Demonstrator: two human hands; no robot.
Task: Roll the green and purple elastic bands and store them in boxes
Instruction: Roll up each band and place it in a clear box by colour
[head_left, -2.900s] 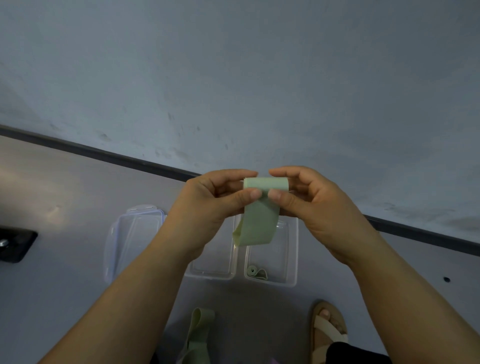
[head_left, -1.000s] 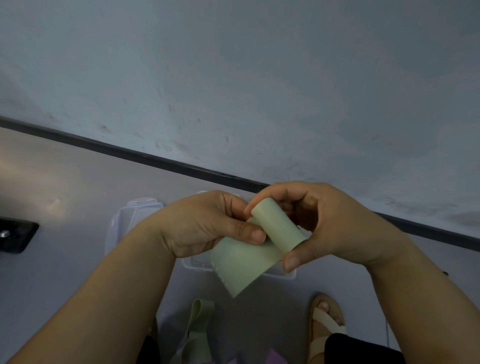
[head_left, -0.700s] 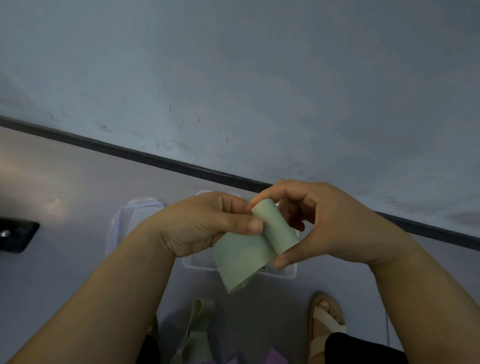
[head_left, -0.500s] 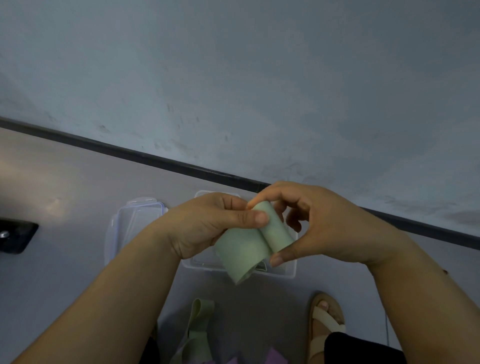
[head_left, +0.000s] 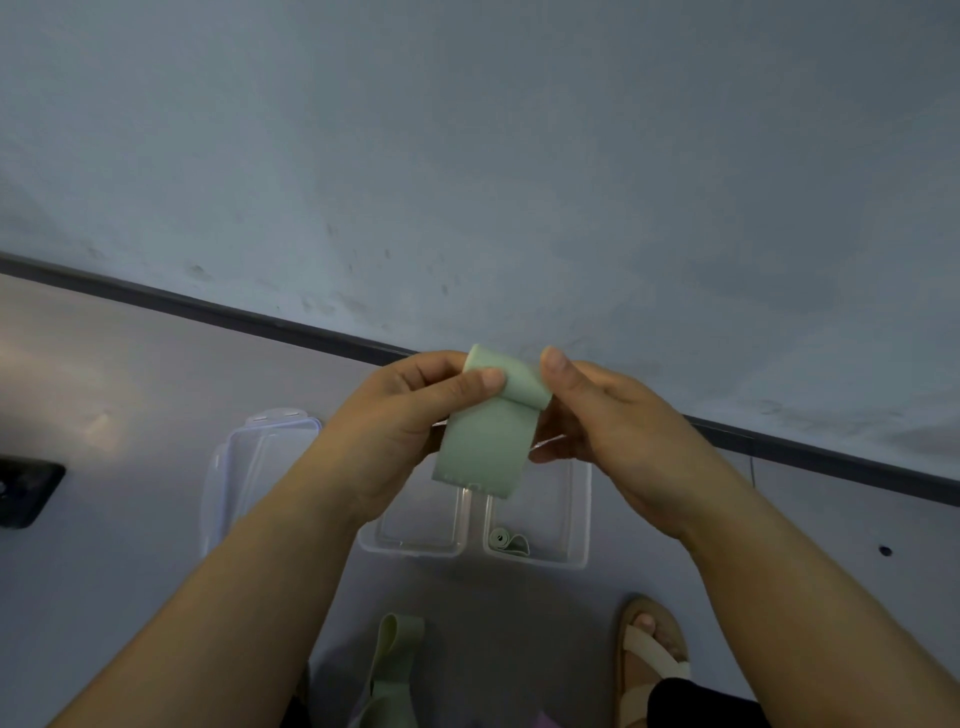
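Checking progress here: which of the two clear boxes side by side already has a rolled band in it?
The right box: a rolled green band lies in it. The left box shows none.

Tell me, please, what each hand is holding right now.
Left hand: closed, pinching the green band at its rolled top.
Right hand: closed, holding the same green band.

green band (head_left: 485, 447): matt smooth elastic | boxes (head_left: 566, 551): clear glossy plastic | floor (head_left: 130, 374): smooth, slight sheen
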